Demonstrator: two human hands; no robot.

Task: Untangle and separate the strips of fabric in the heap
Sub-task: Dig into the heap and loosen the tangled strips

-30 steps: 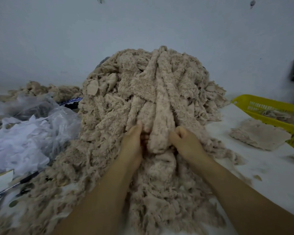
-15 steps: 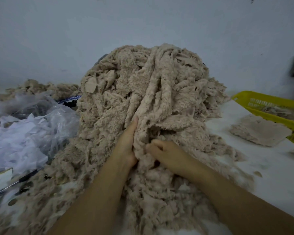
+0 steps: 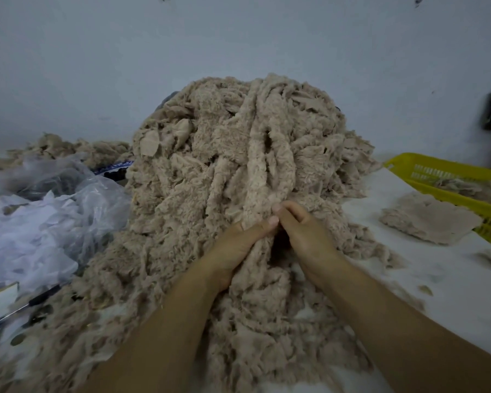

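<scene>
Occupying the white surface (image 3: 451, 279) centre, the heap (image 3: 210, 171) of beige fabric strips rises against a pale wall (image 3: 97, 66). At its 6 o'clock side, left hand (image 3: 236, 245) and right hand (image 3: 306, 234) each pinch fabric. Yellow basket (image 3: 425, 169) sits at 3 o'clock, plastic bags (image 3: 40, 222) at 9 o'clock.

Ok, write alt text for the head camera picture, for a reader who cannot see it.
A left hand and a right hand pinch a fuzzy beige strip at the front of a tall heap of tangled fabric on a white table. A yellow basket sits at the right, clear plastic at the left.
</scene>
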